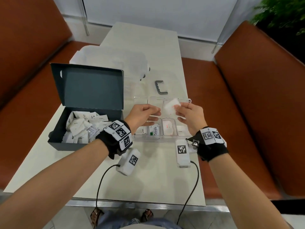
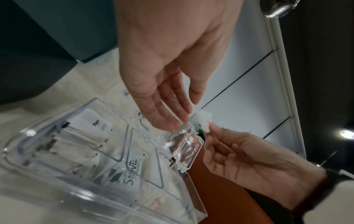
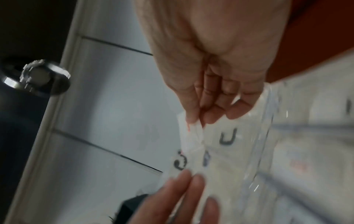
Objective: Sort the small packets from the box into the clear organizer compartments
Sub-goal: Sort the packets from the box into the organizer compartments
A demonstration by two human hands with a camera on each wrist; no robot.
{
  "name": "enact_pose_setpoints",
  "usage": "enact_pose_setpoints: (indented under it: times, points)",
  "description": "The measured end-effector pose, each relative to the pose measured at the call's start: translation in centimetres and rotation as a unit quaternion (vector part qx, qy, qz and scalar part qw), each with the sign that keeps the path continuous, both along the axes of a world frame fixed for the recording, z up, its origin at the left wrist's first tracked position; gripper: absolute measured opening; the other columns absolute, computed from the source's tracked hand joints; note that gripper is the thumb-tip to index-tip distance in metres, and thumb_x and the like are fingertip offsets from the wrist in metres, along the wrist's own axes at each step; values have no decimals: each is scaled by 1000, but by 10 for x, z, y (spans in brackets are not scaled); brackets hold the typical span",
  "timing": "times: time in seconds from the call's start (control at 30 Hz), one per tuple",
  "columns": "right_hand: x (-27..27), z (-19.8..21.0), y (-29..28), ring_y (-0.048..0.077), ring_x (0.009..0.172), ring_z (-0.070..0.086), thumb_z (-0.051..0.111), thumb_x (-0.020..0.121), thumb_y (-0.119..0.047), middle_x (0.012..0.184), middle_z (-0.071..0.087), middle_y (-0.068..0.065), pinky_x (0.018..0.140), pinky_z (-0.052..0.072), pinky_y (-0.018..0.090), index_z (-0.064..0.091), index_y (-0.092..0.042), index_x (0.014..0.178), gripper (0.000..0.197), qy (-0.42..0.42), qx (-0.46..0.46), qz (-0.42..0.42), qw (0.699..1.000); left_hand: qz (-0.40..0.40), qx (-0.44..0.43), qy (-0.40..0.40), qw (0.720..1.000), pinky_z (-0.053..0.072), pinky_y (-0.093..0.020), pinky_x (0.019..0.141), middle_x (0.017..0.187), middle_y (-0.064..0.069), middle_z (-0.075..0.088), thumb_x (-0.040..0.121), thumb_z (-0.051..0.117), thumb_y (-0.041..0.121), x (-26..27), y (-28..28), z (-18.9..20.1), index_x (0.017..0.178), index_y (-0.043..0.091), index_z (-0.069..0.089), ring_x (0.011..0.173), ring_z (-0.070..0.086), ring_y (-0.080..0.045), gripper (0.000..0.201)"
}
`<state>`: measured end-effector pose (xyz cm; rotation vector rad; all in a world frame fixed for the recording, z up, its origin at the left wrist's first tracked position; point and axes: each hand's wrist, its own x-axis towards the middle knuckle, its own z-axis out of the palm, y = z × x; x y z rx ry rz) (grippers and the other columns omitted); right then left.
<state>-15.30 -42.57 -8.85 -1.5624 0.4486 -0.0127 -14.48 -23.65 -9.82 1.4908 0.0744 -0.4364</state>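
Placing step in hand: right hand [image 1: 189, 113] pinches a white packet [image 1: 171, 104] above the far right compartments of the clear organizer [image 1: 168, 139], left hand [image 1: 142, 115] beside it, fingers relaxed, holding nothing; next, lowering into the matching compartment.

You are sitting in what looks like a café or restaurant booth: orange-brown upholstered benches [image 1: 257, 96] flank a narrow pale table [image 1: 148, 47], a leafy green plant [image 1: 283, 12] stands behind one seat back, and white wall panels [image 1: 148, 9] close the far end.
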Motion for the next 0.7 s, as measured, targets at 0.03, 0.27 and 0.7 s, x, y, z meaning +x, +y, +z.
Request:
enact_pose_setpoints:
  times: [0.03,0.27,0.7]
  points:
    - [2,-2,-8,11,68,60,73,82,-12,80,68,1,61,49,22,69,-9,98,17,22,-78,26,996,1,12,2,1000,59,-28,77,96,-2,76,94,62,22,0,-1,-2,97,14,73,82,71,-14,14]
    - [7,-24,-3,14,75,59,77,77,-12,90,67,7,62,43,19,71,-7,96,21,54,-359,170,916,12,47,12,999,58,-26,72,90,1,76,96,60,18,-5,-8,-11,96,13,72,76,69,-12,13]
    - [5,-43,14,30,98,57,51,91,-2,107,58,10,90,44,41,63,-10,100,17,-3,-585,240,774,30,40,9,999,56,-23,68,90,0,76,94,61,18,-9,6,-16,94,14,72,75,68,-12,12]
